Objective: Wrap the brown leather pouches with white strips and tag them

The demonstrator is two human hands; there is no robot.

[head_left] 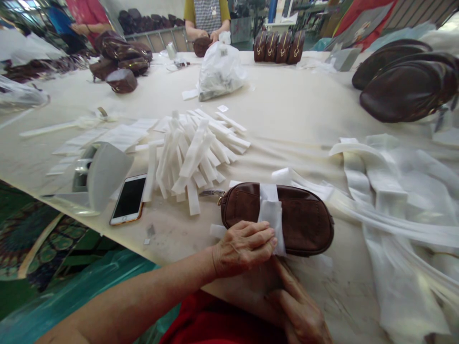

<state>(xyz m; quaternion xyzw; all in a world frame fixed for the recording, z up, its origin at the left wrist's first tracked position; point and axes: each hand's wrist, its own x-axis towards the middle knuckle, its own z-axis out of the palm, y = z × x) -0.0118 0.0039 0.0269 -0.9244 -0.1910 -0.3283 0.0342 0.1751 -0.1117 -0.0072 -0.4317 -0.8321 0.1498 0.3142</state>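
Observation:
A small brown leather pouch (304,217) lies flat at the near edge of the cream table (287,110), with a white strip (271,212) wrapped across its middle. My left hand (244,246) rests on the pouch's near edge, fingers curled and pressing the lower end of the strip. Just below it, at the table edge, my right hand (301,310) has its fingers stretched toward the strip's end under the pouch. Whether the right hand holds anything is hidden.
A fanned pile of white strips (195,153) lies left of the pouch, beside a smartphone (129,199) and a tape dispenser (95,174). White foam sheets (394,191) spread at right. Brown bags (409,88) sit far right and back. A person (207,19) works opposite behind a plastic bag (220,71).

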